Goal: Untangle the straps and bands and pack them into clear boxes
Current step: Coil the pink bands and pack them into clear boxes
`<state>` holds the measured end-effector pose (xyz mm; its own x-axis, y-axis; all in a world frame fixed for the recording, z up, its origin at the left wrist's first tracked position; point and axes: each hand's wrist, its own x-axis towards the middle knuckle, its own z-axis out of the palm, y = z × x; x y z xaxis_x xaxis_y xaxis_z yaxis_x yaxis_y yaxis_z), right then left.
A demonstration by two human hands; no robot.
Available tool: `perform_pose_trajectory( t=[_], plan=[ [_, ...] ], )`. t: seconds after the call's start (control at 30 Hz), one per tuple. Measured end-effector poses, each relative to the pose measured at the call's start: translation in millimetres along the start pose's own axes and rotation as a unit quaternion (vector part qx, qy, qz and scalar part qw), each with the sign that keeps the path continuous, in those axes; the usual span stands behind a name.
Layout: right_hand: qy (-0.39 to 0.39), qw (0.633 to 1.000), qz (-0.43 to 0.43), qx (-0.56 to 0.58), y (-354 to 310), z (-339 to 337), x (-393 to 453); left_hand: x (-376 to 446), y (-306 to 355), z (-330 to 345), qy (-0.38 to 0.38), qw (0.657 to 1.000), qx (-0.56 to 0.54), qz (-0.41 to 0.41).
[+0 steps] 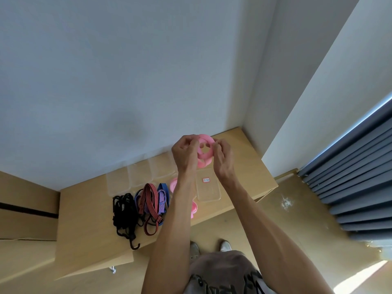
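Both hands up over the surface [239, 145]: left hand [185, 152] and right hand [222, 158] pinching coiled pink band [204, 143]. Clear box [207, 188] at 6 o'clock below; its red-bordered label unreadable.

Soft daylight from the right; wide-angle bending at edges, slightly soft.

A wooden table [250, 166] stands against a white wall [127, 71]. Grey curtains [360, 177] hang at the right (folded in pleats). Two shoes [210, 248] stand on the tan floor [286, 219].
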<state>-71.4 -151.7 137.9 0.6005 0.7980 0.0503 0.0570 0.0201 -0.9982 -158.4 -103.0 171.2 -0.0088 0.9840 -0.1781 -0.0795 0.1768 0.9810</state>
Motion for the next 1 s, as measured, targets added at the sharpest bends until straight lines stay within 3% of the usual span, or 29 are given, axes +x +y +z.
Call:
perform_pose_trajectory(
  t=[0.17,0.27,0.4,0.53,0.7,0.77,0.87,1.0],
  plan=[
    [0.038,0.997,-0.046,-0.043,14,1,-5,11,-6,1,0.022,0.983,-0.145,-0.107],
    [0.059,0.996,0.010,-0.066,30,-4,-7,23,-2,-3,0.030,0.969,-0.220,-0.112],
    [0.035,0.987,0.152,-0.031,49,-10,-3,37,9,-6,-0.054,0.993,-0.088,-0.058],
    [0.018,0.972,0.231,-0.036,71,-13,-2,38,13,2,-0.150,0.988,0.013,-0.020],
    [0.066,0.936,0.333,-0.091,93,-16,6,38,17,0,-0.200,0.979,0.025,-0.017],
    [0.056,0.925,0.337,-0.167,96,-19,7,40,23,-3,-0.208,0.978,0.013,-0.014],
    [-0.056,0.897,0.319,-0.302,91,-19,7,43,32,-6,-0.235,0.972,0.017,0.003],
    [-0.114,0.971,0.167,-0.126,55,-12,13,45,36,-4,-0.266,0.964,0.014,0.016]
  ],
)
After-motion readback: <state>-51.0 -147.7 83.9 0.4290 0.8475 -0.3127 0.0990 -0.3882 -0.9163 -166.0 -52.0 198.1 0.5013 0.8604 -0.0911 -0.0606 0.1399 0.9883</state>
